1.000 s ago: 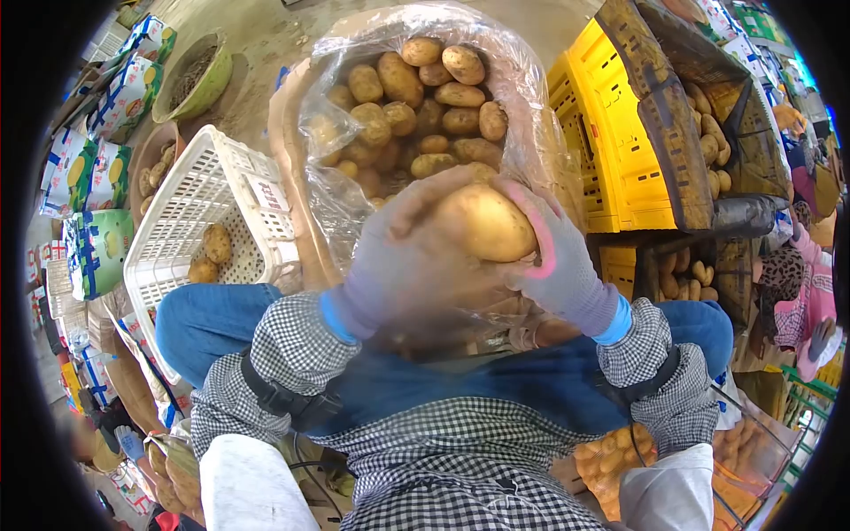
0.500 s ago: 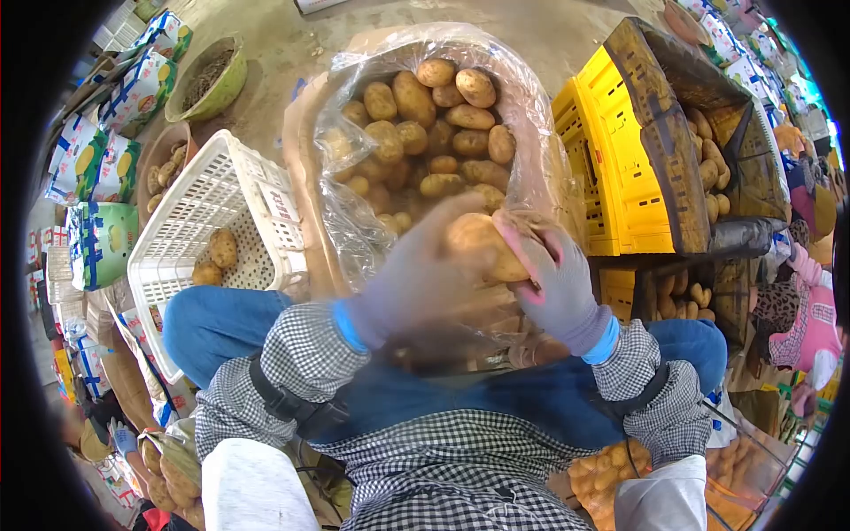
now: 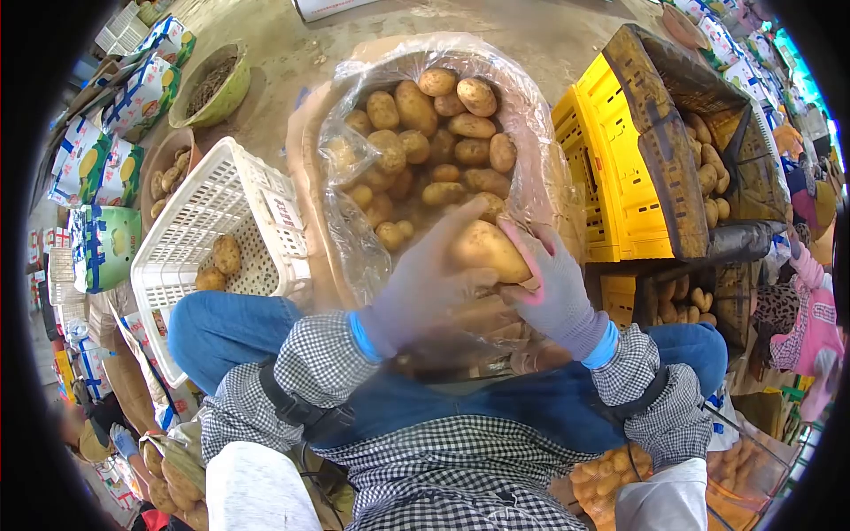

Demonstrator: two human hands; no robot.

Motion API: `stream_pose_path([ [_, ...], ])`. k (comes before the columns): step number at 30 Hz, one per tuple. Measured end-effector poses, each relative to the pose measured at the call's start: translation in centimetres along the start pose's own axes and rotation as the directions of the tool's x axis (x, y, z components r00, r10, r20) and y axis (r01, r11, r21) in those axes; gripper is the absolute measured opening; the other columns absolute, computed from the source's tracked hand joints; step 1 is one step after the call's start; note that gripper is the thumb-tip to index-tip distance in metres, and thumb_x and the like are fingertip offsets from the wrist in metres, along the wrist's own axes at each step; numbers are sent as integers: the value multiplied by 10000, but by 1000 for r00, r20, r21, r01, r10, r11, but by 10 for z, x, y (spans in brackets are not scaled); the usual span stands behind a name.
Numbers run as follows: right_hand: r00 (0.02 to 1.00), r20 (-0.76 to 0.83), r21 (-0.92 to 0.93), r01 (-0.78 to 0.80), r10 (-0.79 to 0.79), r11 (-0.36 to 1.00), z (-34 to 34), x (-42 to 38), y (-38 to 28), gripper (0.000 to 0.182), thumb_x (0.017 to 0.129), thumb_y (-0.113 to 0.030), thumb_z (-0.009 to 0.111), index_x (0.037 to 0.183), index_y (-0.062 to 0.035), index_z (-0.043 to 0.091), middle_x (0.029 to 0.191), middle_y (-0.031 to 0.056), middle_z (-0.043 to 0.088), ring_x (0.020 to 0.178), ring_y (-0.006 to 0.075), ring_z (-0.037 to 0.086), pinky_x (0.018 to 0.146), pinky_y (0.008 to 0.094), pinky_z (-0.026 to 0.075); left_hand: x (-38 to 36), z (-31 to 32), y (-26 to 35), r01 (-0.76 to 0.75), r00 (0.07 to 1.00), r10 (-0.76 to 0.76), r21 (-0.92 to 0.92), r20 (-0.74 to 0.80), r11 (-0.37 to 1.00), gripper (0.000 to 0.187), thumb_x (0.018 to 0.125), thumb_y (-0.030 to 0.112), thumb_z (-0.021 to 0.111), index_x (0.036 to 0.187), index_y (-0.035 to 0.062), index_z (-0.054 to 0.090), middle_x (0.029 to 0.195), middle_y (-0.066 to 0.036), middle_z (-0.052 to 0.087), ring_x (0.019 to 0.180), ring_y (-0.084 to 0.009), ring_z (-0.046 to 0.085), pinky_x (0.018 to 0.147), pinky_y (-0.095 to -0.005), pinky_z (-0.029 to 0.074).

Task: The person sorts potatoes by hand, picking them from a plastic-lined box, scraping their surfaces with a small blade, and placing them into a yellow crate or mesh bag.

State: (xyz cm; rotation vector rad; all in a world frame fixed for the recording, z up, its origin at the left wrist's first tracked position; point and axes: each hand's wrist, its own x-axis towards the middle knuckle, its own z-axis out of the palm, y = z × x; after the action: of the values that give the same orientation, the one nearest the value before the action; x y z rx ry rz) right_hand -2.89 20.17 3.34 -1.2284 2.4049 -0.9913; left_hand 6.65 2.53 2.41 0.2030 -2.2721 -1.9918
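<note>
A large potato (image 3: pixel 489 251) is between my gloved hands, above the front of a plastic-lined carton (image 3: pixel 312 177). My right hand (image 3: pixel 556 281) grips its right end, thumb and fingers wrapped around it. At the potato's left side is my left hand (image 3: pixel 434 281), smeared by motion, with its fingers stretched apart. Whether the left palm presses on the skin is hard to make out. Many potatoes (image 3: pixel 416 106) of mixed sizes lie inside the carton, below and beyond my hands. Clear plastic film (image 3: pixel 350 257) lines its walls and hangs over the rim.
To the left, a white plastic crate (image 3: pixel 288 199) holds a few potatoes (image 3: pixel 227 255). A yellow crate (image 3: pixel 611 159) with a dark lining stands on the right, potatoes inside. Further left are a green tub (image 3: pixel 217 93) and a brown bowl (image 3: pixel 181 146). Printed boxes (image 3: pixel 104 248) line the far left.
My left hand has shifted slightly right and down along the potato, its fingers less blurred. The right hand keeps its hold. The whole view has moved slightly.
</note>
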Motion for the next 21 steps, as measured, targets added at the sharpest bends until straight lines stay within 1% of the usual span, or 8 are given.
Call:
stream_pose_path([
  [4,998,5,-6,68,-68,998,5,2,10,757,775,-358,755,1401,-76,434,1299,233,510,1177,408,506,989,437,432,2,-13,11,75,991,-78,34,105,997,624,926,261,649,1437,37,369,1282,-77,540,1110,-166,576,890,-309,524],
  [7,987,-98,200,144,-126,969,5,4,9,712,869,-412,669,1409,-27,411,1327,209,509,1219,349,505,1008,411,424,6,-19,11,137,988,-124,-158,90,978,658,902,330,671,1423,42,391,1276,-82,548,1059,-155,599,810,-281,542],
  [10,997,11,433,65,-78,899,7,0,11,639,967,-431,531,1418,0,392,1353,166,503,1267,265,472,1035,374,405,1,-9,6,83,996,-78,-104,47,991,663,907,430,639,1406,50,424,1250,-83,568,977,-137,621,722,-250,546],
  [13,900,366,852,-426,236,303,-5,-1,-5,559,1019,-399,432,1420,-11,397,1327,133,523,1211,205,514,980,332,453,-2,-12,7,280,960,-259,-370,107,886,700,902,453,638,1428,63,391,1247,-73,563,913,-115,618,658,-226,533],
  [15,929,300,866,-361,219,347,6,-3,3,555,1027,-405,402,1418,-11,400,1294,120,545,1127,179,563,899,305,498,1,-13,12,301,951,-287,-529,111,793,732,894,430,658,1452,72,348,1261,-66,546,876,-102,610,635,-216,521],
  [16,941,266,869,-327,208,371,8,-4,7,554,1031,-408,387,1417,-11,401,1278,113,556,1085,167,587,859,292,520,3,-14,14,322,944,-311,-520,112,791,749,885,418,673,1457,71,337,1269,-64,541,886,-100,609,636,-217,521],
  [19,862,462,873,-483,210,62,-1,-4,7,465,1029,-283,435,1407,-14,430,1273,97,569,1110,176,572,878,292,512,5,-13,18,234,972,-229,-256,52,938,730,871,353,698,1437,47,352,1259,-79,549,954,-119,602,732,-250,511],
  [21,885,437,876,-460,161,148,-16,-3,-4,487,1017,-298,458,1414,-19,421,1282,96,564,1116,168,568,899,282,498,2,-7,15,23,999,-26,91,31,996,658,875,293,694,1395,15,404,1226,-104,572,1029,-152,590,872,-298,497],
])
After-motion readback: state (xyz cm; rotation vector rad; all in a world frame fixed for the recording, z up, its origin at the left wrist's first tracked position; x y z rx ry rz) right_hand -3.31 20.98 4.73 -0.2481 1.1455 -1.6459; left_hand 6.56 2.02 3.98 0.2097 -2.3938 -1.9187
